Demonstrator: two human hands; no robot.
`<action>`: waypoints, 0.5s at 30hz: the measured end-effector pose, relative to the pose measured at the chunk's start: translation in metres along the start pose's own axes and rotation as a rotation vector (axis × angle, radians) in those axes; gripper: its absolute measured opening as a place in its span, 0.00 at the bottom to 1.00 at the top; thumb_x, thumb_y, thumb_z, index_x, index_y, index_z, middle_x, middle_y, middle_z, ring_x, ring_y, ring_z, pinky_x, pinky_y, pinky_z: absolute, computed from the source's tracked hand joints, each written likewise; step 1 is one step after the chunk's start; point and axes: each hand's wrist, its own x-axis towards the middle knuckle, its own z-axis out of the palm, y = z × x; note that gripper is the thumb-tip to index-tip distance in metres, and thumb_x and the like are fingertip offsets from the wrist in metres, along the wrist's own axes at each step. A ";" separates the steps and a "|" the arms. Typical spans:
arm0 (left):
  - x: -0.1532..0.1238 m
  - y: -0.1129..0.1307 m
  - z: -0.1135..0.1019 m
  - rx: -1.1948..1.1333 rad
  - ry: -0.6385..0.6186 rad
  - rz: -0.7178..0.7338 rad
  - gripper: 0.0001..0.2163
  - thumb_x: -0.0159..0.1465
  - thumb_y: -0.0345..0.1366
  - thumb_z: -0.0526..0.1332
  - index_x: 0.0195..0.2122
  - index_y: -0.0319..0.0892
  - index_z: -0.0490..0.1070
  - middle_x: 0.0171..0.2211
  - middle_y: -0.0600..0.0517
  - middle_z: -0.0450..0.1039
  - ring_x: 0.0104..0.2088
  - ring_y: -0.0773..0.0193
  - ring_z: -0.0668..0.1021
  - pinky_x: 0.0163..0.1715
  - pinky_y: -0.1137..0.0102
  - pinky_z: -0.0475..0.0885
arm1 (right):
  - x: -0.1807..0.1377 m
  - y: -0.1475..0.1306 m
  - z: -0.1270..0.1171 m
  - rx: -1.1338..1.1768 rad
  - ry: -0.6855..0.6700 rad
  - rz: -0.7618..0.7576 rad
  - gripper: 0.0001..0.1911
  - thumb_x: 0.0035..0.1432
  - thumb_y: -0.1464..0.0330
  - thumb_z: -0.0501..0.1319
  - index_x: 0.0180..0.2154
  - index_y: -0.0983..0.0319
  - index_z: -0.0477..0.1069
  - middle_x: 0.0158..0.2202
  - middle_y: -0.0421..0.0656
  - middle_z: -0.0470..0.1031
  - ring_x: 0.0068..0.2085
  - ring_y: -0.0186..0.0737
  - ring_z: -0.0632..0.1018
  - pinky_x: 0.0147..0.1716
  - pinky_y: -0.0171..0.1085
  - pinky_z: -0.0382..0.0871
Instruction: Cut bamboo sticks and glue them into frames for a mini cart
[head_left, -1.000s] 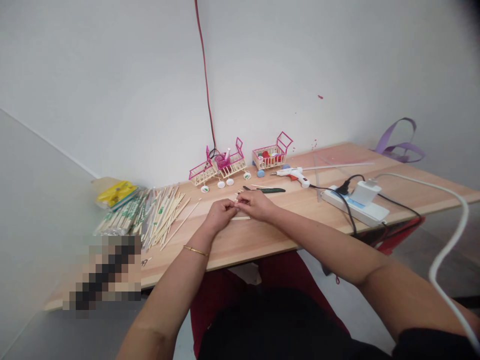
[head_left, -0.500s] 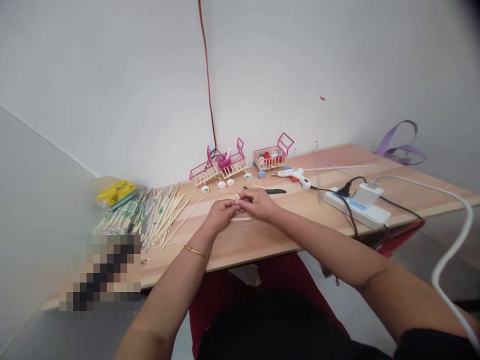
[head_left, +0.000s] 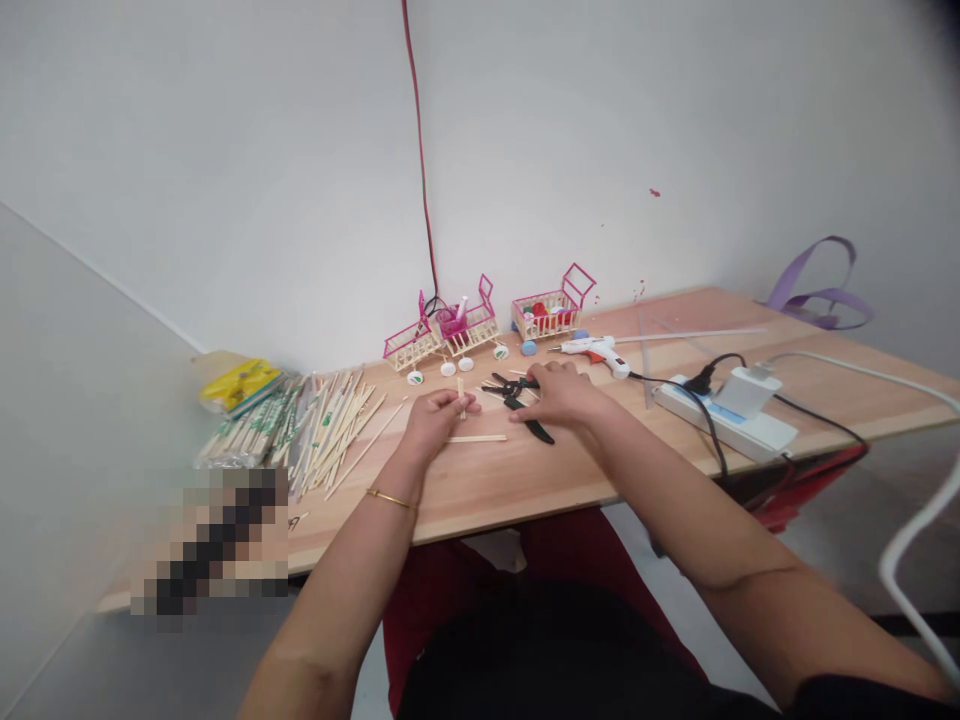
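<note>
Right hand (head_left: 562, 393) has parted from left hand (head_left: 435, 425), now at the black pliers (head_left: 513, 389). Its thumb and fingers are spread about the handles; whether they grip is hard to tell. Left fingers pinch short sticks (head_left: 462, 394), roughly upright. Pliers splayed on the tabletop (head_left: 465, 485); loose stick (head_left: 484, 438) nearby, beside left hand.

Bench (head_left: 480, 485), pale wood, bearing: plastic-wrapped stick bundles (head_left: 247, 428) and loose sticks (head_left: 339, 440), left; three pink-trimmed miniature carts (head_left: 472, 334), far; white glue gun (head_left: 594, 352) and translucent rods (head_left: 646, 370), centre-right; white power strip (head_left: 765, 438), right; one short stick (head_left: 480, 438), near centre.
</note>
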 end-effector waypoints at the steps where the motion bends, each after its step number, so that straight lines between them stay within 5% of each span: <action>1: 0.000 0.000 0.000 0.001 0.000 -0.002 0.17 0.53 0.48 0.68 0.34 0.37 0.79 0.34 0.45 0.81 0.35 0.60 0.79 0.39 0.68 0.71 | -0.002 -0.002 0.001 -0.034 -0.034 0.013 0.42 0.30 0.43 0.70 0.45 0.60 0.70 0.47 0.56 0.70 0.51 0.65 0.66 0.45 0.54 0.62; 5: 0.001 -0.002 0.001 0.004 0.010 -0.003 0.15 0.52 0.46 0.68 0.32 0.38 0.80 0.33 0.45 0.81 0.35 0.60 0.79 0.39 0.68 0.70 | -0.008 -0.013 0.002 -0.137 -0.118 0.050 0.46 0.35 0.46 0.69 0.54 0.58 0.64 0.54 0.57 0.65 0.54 0.66 0.64 0.46 0.59 0.60; 11: 0.002 -0.003 0.001 -0.008 0.002 0.008 0.14 0.52 0.46 0.68 0.31 0.38 0.80 0.33 0.45 0.81 0.35 0.60 0.79 0.40 0.67 0.70 | -0.007 -0.021 0.002 -0.184 -0.056 0.089 0.32 0.44 0.57 0.65 0.50 0.63 0.66 0.50 0.60 0.66 0.52 0.67 0.65 0.48 0.64 0.56; 15: 0.001 -0.002 0.001 -0.031 -0.018 0.017 0.14 0.52 0.46 0.68 0.31 0.38 0.80 0.32 0.45 0.81 0.36 0.60 0.79 0.43 0.66 0.69 | -0.002 -0.015 0.003 -0.146 -0.008 0.086 0.29 0.43 0.62 0.65 0.48 0.65 0.67 0.48 0.61 0.67 0.50 0.68 0.68 0.43 0.60 0.63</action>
